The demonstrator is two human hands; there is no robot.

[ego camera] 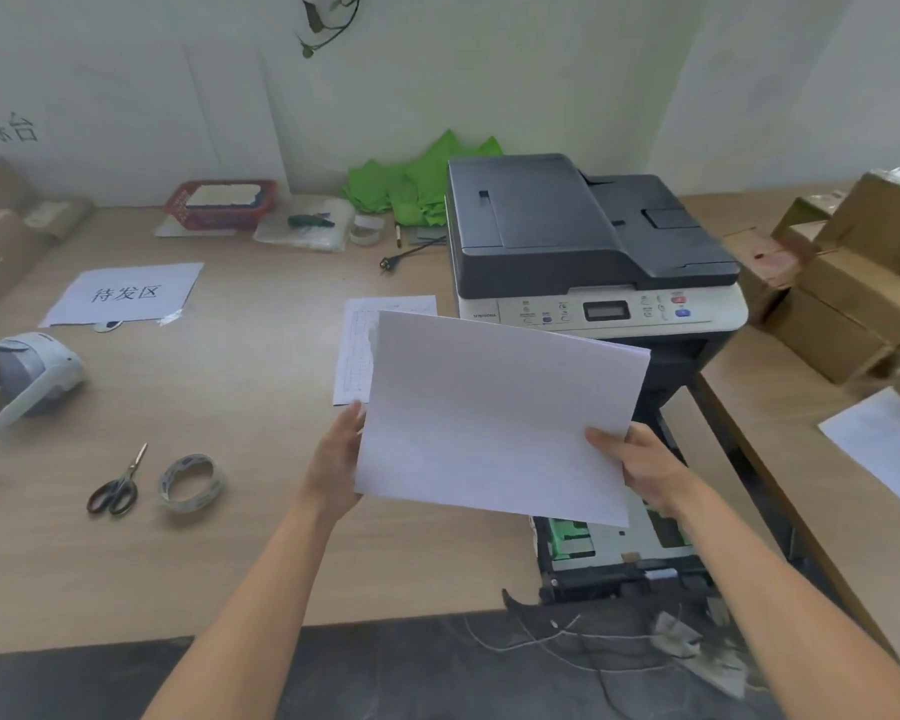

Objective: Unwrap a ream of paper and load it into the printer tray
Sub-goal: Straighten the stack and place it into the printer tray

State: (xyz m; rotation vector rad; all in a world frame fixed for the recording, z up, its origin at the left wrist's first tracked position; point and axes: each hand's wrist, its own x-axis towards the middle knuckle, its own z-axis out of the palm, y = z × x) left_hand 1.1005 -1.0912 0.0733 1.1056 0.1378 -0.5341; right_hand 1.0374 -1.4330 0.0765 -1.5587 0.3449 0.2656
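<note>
From where I sit watching the feed, the biggest thing is the wooden table (261, 511), with the printer (588, 252) standing at its right end and the printer tray (614, 553) pulled out toward me below it, its floor showing green guides and looking bare of paper. Above the tray hangs the stack of white paper (494, 418), already free of any wrapper and tilted up toward the camera. My left hand (336, 465) is closed on its left edge and my right hand (645, 470) on its lower right edge, thumb lying on top (the fingers underneath are hidden). I judge the stack thin, light and floppy, with slick sheets that could fan apart, so gripping opposite edges and keeping it level seems wise. Scissors (118, 485) and a tape roll (191, 483) lie well to the left.
</note>
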